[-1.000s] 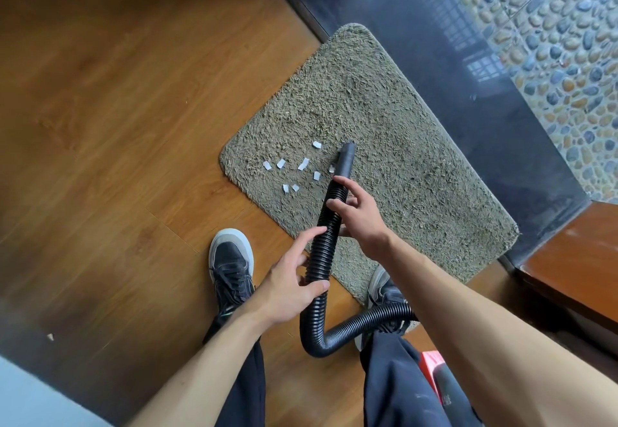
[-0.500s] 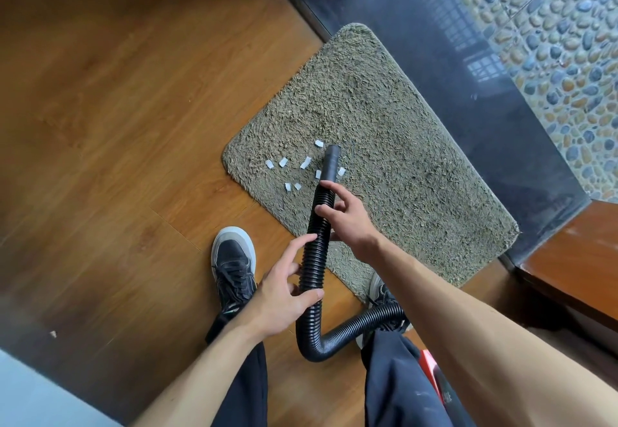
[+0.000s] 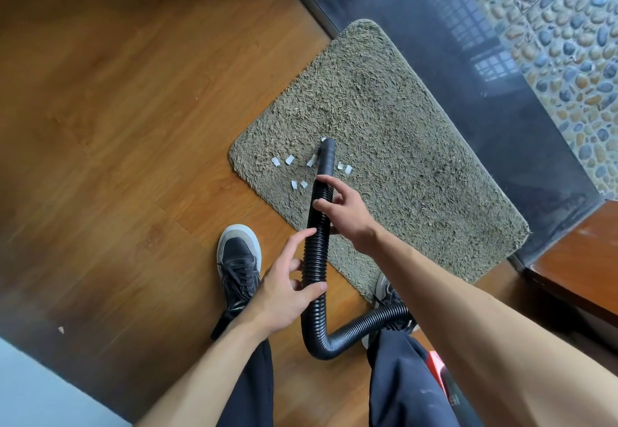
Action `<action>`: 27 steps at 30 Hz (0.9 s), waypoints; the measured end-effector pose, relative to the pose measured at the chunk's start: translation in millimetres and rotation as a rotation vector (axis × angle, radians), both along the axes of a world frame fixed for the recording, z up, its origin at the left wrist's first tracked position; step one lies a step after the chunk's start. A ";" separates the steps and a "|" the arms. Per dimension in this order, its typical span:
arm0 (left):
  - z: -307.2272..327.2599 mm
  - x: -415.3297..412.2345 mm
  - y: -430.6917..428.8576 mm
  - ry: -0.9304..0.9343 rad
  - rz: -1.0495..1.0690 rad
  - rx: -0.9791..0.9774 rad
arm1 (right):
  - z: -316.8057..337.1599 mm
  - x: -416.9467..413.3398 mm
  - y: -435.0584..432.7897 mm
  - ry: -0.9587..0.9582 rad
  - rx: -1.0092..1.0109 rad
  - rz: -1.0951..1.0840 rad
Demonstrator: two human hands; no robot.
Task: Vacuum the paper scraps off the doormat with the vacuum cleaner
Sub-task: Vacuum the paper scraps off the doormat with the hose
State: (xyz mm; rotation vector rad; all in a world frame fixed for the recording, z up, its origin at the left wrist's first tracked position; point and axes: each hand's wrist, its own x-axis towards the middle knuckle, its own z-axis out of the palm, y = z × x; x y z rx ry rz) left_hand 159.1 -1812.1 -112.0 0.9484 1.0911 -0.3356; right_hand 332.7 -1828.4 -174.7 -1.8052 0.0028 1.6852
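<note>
As the nozzle (image 3: 327, 155) slides left from the edge of the litter into the middle of it, a person vacuums a shaggy doormat (image 3: 418, 159) laid on a wooden floor (image 3: 117, 125) beside a dark threshold. The right hand (image 3: 344, 209) grips the ribbed black hose (image 3: 316, 252) just behind the nozzle, fingers curled round it, while the left hand (image 3: 284, 293) holds the hose lower down between thumb and fingers, the forefinger stretched along it. About eight white paper scraps (image 3: 289, 159) lie on the near left part of the doormat, now on both sides of the nozzle, where a second ago all lay to its left; one peeks out at the tip. Their number looks roughly unchanged, so the cleaning seems barely begun, and a sweep over both sides appears still to be needed. A dark shoe (image 3: 238, 256) stands on the floor just off the doormat.
</note>
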 end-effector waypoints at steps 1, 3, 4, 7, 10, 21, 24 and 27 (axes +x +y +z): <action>0.5 0.8 -0.4 -0.005 -0.011 -0.004 | 0.8 1.0 -3.2 0.008 -0.002 -0.013; 2.1 3.5 -1.8 -0.009 -0.038 -0.007 | 1.7 2.9 -10.2 0.014 -0.005 -0.036; 2.9 4.8 -2.7 -0.006 -0.052 -0.007 | 1.7 3.6 -13.8 0.013 -0.007 -0.049; 5.7 7.3 -6.7 -0.004 -0.088 -0.014 | 1.4 4.3 -24.2 0.016 -0.012 -0.092; 8.3 7.3 -10.8 -0.009 -0.103 -0.004 | 2.6 2.8 -30.1 0.022 -0.014 -0.101; -2.3 -1.4 -5.1 0.004 -0.006 0.023 | -5.1 -7.6 -10.5 -0.031 0.010 -0.025; -2.1 -4.9 -5.2 0.004 0.011 -0.006 | -4.4 -10.7 -8.5 -0.038 0.019 -0.010; -1.2 -5.9 -4.3 0.012 0.036 -0.013 | -2.9 -11.3 -2.9 -0.046 0.033 0.005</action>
